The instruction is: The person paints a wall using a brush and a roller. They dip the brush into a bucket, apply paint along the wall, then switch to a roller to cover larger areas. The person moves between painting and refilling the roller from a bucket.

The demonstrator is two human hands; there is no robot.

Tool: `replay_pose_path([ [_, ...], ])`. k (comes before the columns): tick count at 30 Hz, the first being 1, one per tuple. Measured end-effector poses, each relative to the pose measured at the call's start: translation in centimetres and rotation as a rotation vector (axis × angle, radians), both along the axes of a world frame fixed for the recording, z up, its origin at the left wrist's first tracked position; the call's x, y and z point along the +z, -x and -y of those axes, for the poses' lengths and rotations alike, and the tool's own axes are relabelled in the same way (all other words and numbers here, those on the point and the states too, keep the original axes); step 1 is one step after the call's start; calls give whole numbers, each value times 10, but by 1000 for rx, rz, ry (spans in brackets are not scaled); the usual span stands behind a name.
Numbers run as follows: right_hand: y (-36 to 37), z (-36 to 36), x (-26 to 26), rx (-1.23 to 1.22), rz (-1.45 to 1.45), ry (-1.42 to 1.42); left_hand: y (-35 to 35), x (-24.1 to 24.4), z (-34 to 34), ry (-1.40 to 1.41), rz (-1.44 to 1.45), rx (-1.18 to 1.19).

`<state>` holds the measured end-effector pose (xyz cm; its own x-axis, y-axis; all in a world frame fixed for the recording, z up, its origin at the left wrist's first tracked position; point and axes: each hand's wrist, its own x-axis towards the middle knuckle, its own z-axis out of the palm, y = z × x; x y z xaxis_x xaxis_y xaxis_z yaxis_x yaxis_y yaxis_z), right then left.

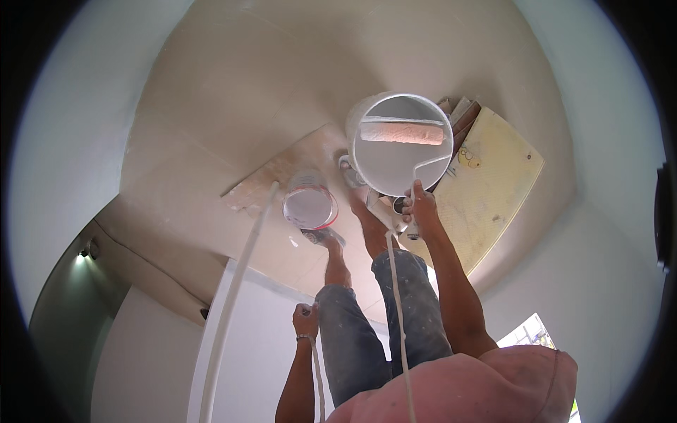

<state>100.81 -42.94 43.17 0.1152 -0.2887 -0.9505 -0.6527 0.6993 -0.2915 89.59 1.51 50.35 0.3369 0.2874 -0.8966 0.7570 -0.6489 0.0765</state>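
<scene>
My right hand (421,207) is closed around the handle of a paint roller. Its bent wire frame (429,163) reaches over the near rim of a large white bucket (355,153). Inside that bucket is the roller sleeve (402,133), lit pinkish-orange; whether it touches the grey-white contents is unclear. My left hand (305,320) hangs beside my left knee with its fingers curled, and no tool shows in it. A smaller bucket with a red-edged rim (337,211) stands by my left foot, holding pale paint or similar liquid.
A long pale pole (240,269) slants up at the left. On the right lie a yellow panel (492,174) and some wooden pieces (465,113). A stained board (264,182) lies under the smaller bucket. Two pale cords (396,296) hang before me. Walls rise on both sides.
</scene>
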Motion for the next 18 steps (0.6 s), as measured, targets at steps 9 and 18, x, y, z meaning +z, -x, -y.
replay_pose_path([
  [9,5,-10,-3,30,25,48,5,12,39,12,91,-131],
  [18,9,-19,-11,0,31,97,4,18,33,45,62,-93],
])
